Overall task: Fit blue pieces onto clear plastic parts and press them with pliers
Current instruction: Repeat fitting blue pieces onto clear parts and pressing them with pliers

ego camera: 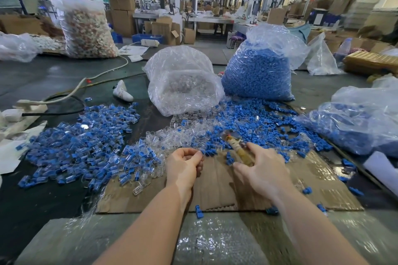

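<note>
My left hand (185,164) hovers over the cardboard sheet (217,189) with its fingers curled; whether they pinch a small piece at the fingertips I cannot make out. My right hand (261,170) grips the yellowish handle of the pliers (238,148), whose blurred tip points up-left into the loose blue pieces (243,122). Loose clear plastic parts (172,135) lie just beyond my left hand. A wide heap of fitted blue-and-clear parts (84,146) spreads to the left.
A bag of clear parts (183,84) and a bag of blue pieces (258,71) stand behind the piles. Another bag of blue pieces (355,122) lies at the right. White cable and power strip (28,106) at left. A person sits far left behind a large sack (86,28).
</note>
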Action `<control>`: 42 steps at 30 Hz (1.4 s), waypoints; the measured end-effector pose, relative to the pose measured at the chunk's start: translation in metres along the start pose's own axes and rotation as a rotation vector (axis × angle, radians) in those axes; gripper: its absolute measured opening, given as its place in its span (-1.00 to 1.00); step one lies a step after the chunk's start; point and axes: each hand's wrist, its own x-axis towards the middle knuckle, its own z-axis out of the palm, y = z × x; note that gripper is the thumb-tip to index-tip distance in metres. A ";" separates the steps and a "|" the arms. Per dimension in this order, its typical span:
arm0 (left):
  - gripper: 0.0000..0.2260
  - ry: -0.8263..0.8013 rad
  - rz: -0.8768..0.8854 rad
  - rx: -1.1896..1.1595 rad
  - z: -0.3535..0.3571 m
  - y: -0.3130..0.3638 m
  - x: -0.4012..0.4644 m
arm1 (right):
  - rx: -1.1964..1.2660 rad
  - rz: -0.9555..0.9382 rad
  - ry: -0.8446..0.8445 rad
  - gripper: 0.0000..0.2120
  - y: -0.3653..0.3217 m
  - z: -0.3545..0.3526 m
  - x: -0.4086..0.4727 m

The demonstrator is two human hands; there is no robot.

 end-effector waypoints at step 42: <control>-0.77 0.392 0.568 1.276 -0.052 0.013 0.020 | -0.053 -0.289 0.352 -0.83 -0.005 0.059 0.003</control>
